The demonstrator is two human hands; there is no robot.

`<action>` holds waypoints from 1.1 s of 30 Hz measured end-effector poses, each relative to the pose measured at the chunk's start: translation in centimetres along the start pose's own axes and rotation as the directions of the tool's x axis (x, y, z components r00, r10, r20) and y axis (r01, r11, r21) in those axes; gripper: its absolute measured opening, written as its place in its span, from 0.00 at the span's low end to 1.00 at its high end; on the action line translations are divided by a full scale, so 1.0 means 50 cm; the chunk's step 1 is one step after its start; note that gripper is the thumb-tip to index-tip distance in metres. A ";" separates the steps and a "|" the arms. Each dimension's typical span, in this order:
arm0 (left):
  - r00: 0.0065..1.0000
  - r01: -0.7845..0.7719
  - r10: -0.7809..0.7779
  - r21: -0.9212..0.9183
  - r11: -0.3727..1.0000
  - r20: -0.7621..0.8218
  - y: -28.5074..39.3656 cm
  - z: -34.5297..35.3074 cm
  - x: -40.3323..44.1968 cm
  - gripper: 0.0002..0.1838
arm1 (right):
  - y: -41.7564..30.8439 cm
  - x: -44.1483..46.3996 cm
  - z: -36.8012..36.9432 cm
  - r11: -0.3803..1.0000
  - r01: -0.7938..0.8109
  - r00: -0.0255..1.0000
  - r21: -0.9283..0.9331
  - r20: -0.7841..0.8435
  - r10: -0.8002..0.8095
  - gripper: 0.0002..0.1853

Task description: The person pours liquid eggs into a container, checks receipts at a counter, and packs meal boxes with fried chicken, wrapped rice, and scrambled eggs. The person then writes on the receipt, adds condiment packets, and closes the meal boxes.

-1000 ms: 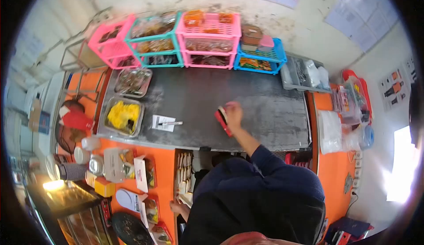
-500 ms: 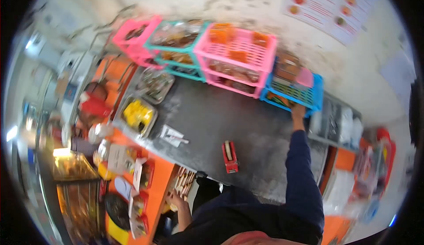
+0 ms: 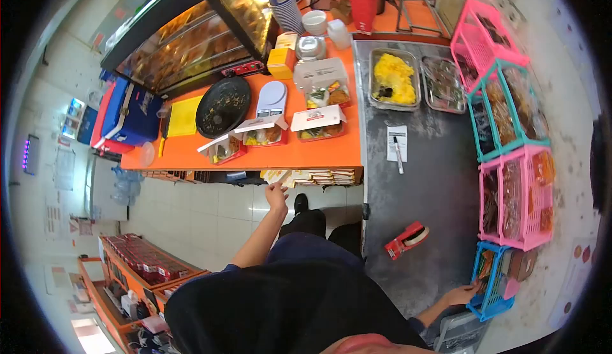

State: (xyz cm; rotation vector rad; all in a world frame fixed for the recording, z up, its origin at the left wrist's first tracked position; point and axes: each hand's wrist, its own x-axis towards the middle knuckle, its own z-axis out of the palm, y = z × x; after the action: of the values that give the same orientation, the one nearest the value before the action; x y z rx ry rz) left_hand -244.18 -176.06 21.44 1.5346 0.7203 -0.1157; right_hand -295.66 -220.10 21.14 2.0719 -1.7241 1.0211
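Observation:
My left hand [image 3: 276,196] hangs just below the orange counter's front edge, close to a stack of flat folded cartons [image 3: 325,177] on the shelf under it. Its fingers are loosely bent and a little apart, with nothing visible in them. At the lower right, my right hand [image 3: 460,295] reaches into the blue basket rack [image 3: 494,304], where colourful packets [image 3: 486,265] lie. Its fingertips are hidden at the rack's edge, so their grip cannot be made out. A red tape dispenser [image 3: 407,240] lies on the dark metal table [image 3: 440,194] between my hands.
Pink [image 3: 517,229] and teal racks [image 3: 510,153] line the wall. The table holds a tray of yellow food [image 3: 395,76], a foil tray [image 3: 443,85] and a pen [image 3: 398,155] on paper. Meal boxes [image 3: 319,123], a scale [image 3: 272,99] and a black pan [image 3: 223,107] occupy the orange counter.
My view has swung left, bringing the orange counter and heated display cabinet into full sight. My right hand stays at the blue rack; my left stays near the cartons.

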 end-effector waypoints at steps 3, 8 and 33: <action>0.994 0.029 -0.038 -0.090 0.995 -0.101 0.014 -0.070 0.082 0.11 | -0.370 -0.026 -0.069 0.850 -0.196 0.969 0.489 0.232 0.090 0.11; 0.960 0.075 -0.159 -0.333 0.940 -0.231 0.054 -0.195 0.247 0.09 | -0.936 -0.280 -0.088 0.179 -0.935 0.175 0.306 0.837 -0.518 0.11; 0.341 -0.730 0.485 -0.098 0.676 0.805 0.205 0.044 0.271 0.34 | -1.232 -0.245 0.298 0.672 -0.106 0.698 0.733 0.536 -0.475 0.35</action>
State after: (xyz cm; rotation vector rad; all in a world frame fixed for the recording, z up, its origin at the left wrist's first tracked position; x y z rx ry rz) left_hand -227.56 -172.42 23.39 1.7156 -0.6785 -0.3052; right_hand -233.40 -203.61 16.75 3.4734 -1.3515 1.0092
